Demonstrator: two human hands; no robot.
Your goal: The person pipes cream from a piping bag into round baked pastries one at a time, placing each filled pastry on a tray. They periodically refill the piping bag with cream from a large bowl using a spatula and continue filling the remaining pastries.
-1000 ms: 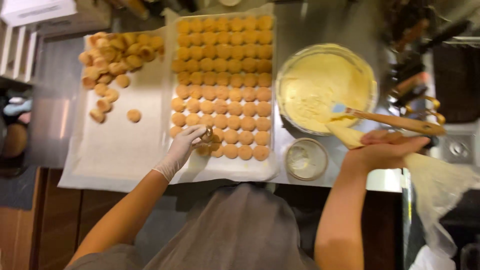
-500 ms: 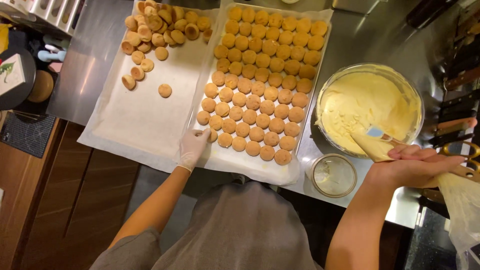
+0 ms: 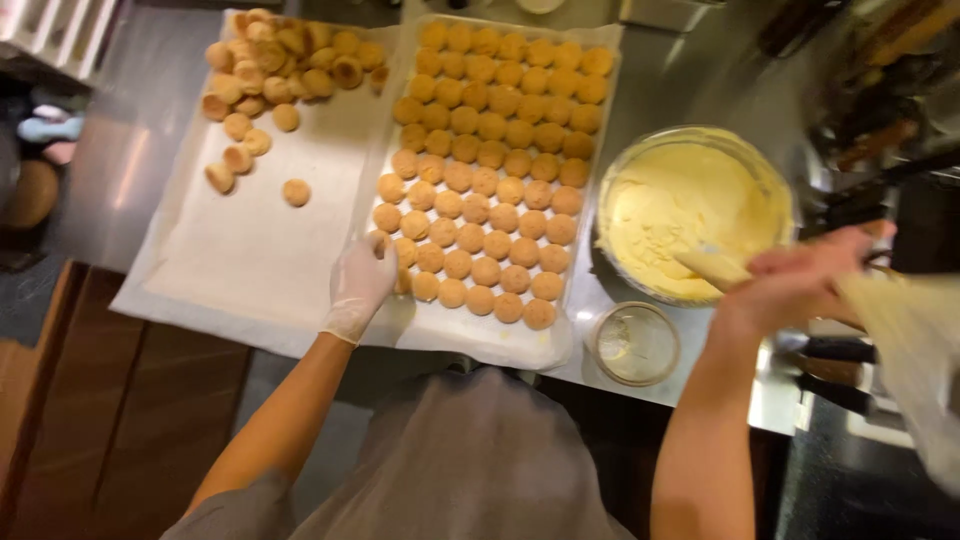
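Observation:
My gloved left hand [image 3: 358, 285] rests on the near left corner of a paper-lined tray [image 3: 560, 345] with rows of round golden pastry puffs [image 3: 490, 160]. Its fingers curl over one puff at that corner. My bare right hand [image 3: 800, 285] grips a clear piping bag [image 3: 900, 330] smeared with yellow cream. The bag's tip [image 3: 710, 265] points into the near edge of a large round bowl of pale yellow cream [image 3: 690, 205], which stands just right of the tray.
A second paper sheet [image 3: 250, 260] on the left has a loose pile of puffs [image 3: 290, 60] at its far end. A small glass bowl [image 3: 635, 343] sits by the counter's front edge. Dark tool handles [image 3: 840, 370] lie at the right.
The view has shifted and drawn closer. My left hand stays at the tray's near left corner. My right hand has kept the piping bag's tip at the cream bowl's near edge.

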